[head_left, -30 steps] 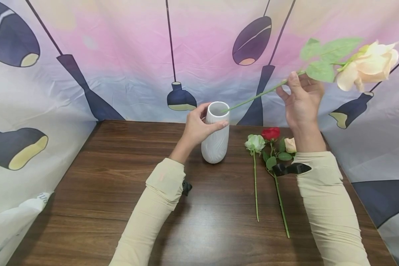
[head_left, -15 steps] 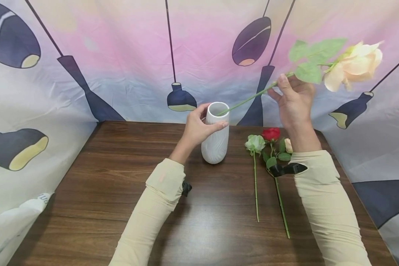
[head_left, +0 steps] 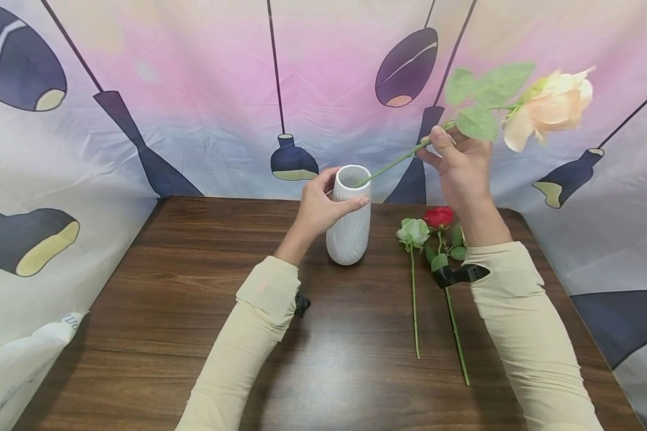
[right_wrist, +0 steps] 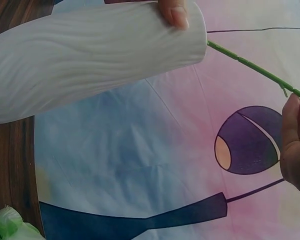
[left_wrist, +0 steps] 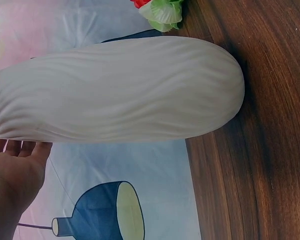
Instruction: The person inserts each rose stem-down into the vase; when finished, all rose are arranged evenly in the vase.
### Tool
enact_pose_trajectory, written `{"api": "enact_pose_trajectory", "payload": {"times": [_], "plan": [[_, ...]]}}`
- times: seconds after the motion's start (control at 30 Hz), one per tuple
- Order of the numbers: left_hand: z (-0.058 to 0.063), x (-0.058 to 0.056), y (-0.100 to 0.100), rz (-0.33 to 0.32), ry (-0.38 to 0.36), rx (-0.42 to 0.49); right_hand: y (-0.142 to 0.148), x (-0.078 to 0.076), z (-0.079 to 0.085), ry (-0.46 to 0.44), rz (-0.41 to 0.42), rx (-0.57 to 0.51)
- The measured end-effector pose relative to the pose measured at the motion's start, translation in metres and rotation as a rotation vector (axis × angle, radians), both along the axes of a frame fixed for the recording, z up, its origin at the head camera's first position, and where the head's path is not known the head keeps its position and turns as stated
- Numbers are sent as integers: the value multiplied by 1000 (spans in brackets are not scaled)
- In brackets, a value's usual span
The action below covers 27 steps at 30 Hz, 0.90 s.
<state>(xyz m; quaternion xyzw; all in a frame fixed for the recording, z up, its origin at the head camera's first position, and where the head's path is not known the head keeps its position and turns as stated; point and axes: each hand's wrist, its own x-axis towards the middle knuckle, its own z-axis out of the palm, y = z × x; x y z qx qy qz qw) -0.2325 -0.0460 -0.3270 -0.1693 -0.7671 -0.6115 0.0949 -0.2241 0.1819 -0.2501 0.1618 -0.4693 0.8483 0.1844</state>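
A white ribbed vase (head_left: 349,230) stands upright near the table's back edge. My left hand (head_left: 323,203) grips it just below the rim, thumb across the front and fingers behind. In the left wrist view the vase (left_wrist: 120,92) fills the middle, with the left hand (left_wrist: 17,175) at its upper end. My right hand (head_left: 463,167) pinches the green stem of a peach rose (head_left: 552,108) between thumb and fingers. The stem slants down to the left, its lower end inside the vase mouth. The right wrist view shows the stem (right_wrist: 260,70) running from the rim to the right hand (right_wrist: 297,140).
On the wooden table (head_left: 194,299), right of the vase, lie a pale green flower (head_left: 413,232) and a red rose (head_left: 438,216) with long stems. Leaves and part of another bloom there are half hidden behind the right wrist. A printed cloth (head_left: 210,120) hangs behind the table.
My right hand has moved left and slightly down towards the vase, and the peach rose has shifted left with it. My left hand and the vase have stayed in place.
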Motion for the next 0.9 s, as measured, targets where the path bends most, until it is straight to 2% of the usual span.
{"api": "enact_pose_trajectory", "payload": {"times": [0.17,0.33,0.53,0.8,0.9], "plan": [[-1,0,1,4,-8,5,0,0,0,-9,-12,14],[-1,0,2,4,-9,6,0,0,1,-2,17,2],[-1,1,2,2,-4,6,-2,0,2,2,-10,56],[-1,0,2,1,1,11,-4,-1,3,7,-10,66],[-1,0,2,0,1,11,-6,-2,3,12,-13,109]]}}
